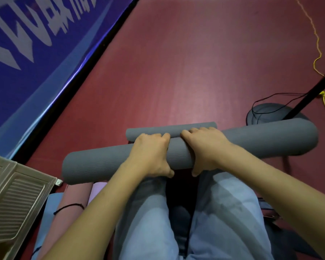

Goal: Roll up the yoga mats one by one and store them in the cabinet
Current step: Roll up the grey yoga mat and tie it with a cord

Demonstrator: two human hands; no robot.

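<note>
A rolled grey yoga mat lies across the view above my knees, stretching from lower left to upper right. Its loose end sticks out flat beyond my fingers on the red floor. My left hand grips the roll near its middle, fingers curled over the top and thumb underneath. My right hand grips it just to the right in the same way. A beige cabinet door with slats stands at the lower left. Rolled pink and lilac mats lie beside it, under my left forearm.
A blue banner with white letters runs along the left. A black stand with a round base and black cable sits at the right, with a yellow cord trailing behind it. Red floor spreads ahead.
</note>
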